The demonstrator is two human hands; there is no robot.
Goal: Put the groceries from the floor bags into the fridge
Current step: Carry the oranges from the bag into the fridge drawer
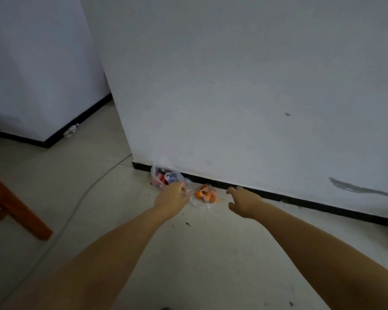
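Item: two clear floor bags against the far wall, pickup under way.
Left hand reaches the packet bag, grip unclear; right hand spread, empty, beside orange bag. Best gather knotted tops, lift upright.

Both bare arms are stretched forward and down. The left hand is seen from behind, its fingers hidden. The right hand is spread, fingers loosely extended.

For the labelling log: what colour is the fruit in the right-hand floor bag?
Orange fruit, seen through the clear bag in the head view.
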